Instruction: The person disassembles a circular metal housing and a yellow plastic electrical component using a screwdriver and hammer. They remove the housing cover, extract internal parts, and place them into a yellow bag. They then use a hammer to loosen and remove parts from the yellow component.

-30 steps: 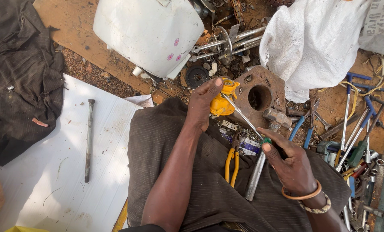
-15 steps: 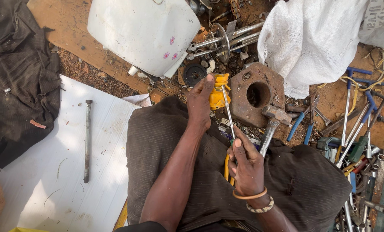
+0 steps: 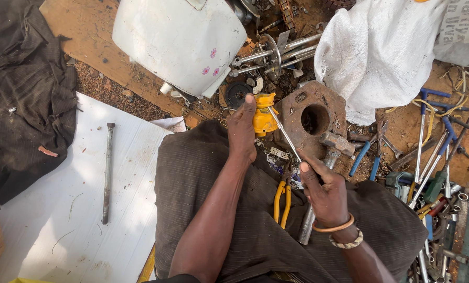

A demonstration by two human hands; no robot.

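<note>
While the left hand point(image 3: 243, 131) grips the yellow part point(image 3: 263, 118) at upper centre, right hand point(image 3: 323, 191) fingers closed on a screwdriver point(image 3: 284, 134), whose tip could slip and jab the thumb

yellow fitting point(image 3: 263, 118), yellow-handled pliers point(image 3: 282, 202), white sack point(image 3: 381, 52)

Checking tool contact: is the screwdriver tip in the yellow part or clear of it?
In contact: the screwdriver tip meets the yellow part, which the left hand holds.

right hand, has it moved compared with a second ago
Yes. The right hand with the screwdriver has come back up toward the rusty metal block, after dipping lower.
</note>
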